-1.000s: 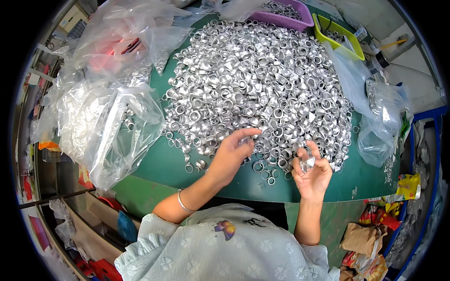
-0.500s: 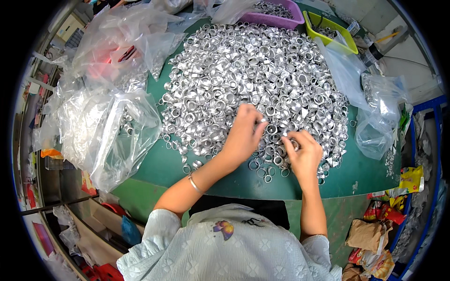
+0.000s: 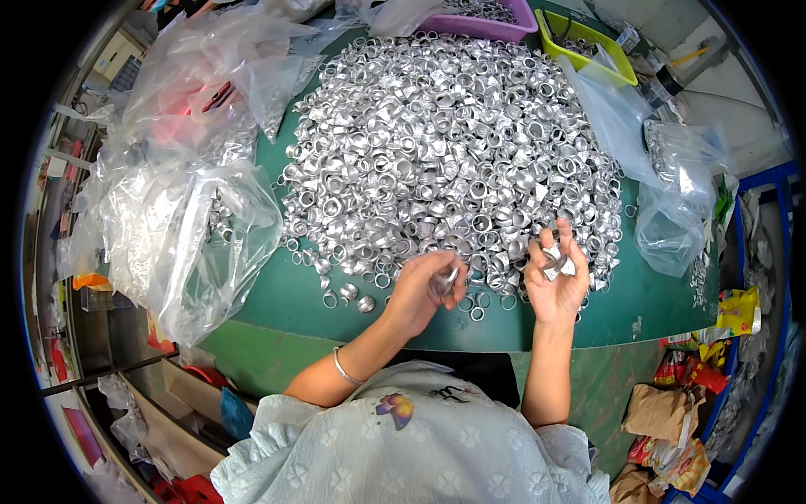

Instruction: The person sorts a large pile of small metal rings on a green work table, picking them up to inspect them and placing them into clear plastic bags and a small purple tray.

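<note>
A broad heap of silver-coloured metal rings covers the green table. My left hand, with a bangle on its wrist, is at the heap's near edge. Its fingers are curled round a shiny ring. To the right, my right hand is turned palm up at the near edge of the heap. Its bent fingers hold silver rings against them; how many I cannot tell. A few loose rings lie on the table to the left of my left hand.
Clear plastic bags are piled on the left, with more bags at the right edge. A purple basin and a yellow-green basin stand at the back. Shelves flank the left side; packets lie low on the right.
My left hand has drawn back from the heap toward me, a ring in its fingers. My right hand has turned palm up, its fingers raised with rings in them.
</note>
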{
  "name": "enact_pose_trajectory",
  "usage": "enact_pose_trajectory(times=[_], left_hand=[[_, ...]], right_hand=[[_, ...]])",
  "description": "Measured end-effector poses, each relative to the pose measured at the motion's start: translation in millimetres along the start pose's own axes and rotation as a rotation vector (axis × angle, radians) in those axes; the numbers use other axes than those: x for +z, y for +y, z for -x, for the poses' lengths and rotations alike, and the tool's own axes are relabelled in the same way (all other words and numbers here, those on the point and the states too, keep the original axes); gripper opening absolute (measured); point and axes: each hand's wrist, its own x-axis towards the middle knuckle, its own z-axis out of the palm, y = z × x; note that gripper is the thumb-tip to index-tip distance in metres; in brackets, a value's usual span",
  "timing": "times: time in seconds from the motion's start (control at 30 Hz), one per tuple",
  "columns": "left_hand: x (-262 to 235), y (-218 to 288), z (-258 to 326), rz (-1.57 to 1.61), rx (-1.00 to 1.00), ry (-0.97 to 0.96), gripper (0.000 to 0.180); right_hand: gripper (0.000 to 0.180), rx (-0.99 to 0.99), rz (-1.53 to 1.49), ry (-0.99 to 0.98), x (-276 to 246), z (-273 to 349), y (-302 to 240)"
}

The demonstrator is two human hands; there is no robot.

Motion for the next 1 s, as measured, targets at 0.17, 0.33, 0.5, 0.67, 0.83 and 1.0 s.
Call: enact_pose_trajectory(times=[0.17,0.33,0.5,0.67,0.83,1.0], left_hand=[[-1.6,-3.7,8.7,0.056,-0.220,0.028,0.019],[16.3,-17.6,-6.3,-1.154,0.542,0.078,0.012],[31.4,-18.0,-36.0,-1.834,0.702,0.034,0.015],[38.3,-10.2,-44.9,-2.056,0.531,-0.123,0.014],[32.2,-9.9,-52.6,-1.831,0.796,-0.037,0.013],[16.8,6.1,-26.1,-0.549,0.002,-0.054,0.020]], right_hand=[[0.012,-0.050,0.362,0.077,-6.0,21.8,-16.9],[0.018,-0.561,1.923,0.129,16.1,15.4,11.0],[0.013,-0.714,2.061,0.225,12.9,8.7,22.7],[0.010,-0.239,0.574,0.169,-1.2,19.4,-11.0],[0.013,-0.092,0.184,0.073,-11.1,20.6,-22.9],[0.026,-0.026,0.149,0.186,7.2,26.5,-5.2]])
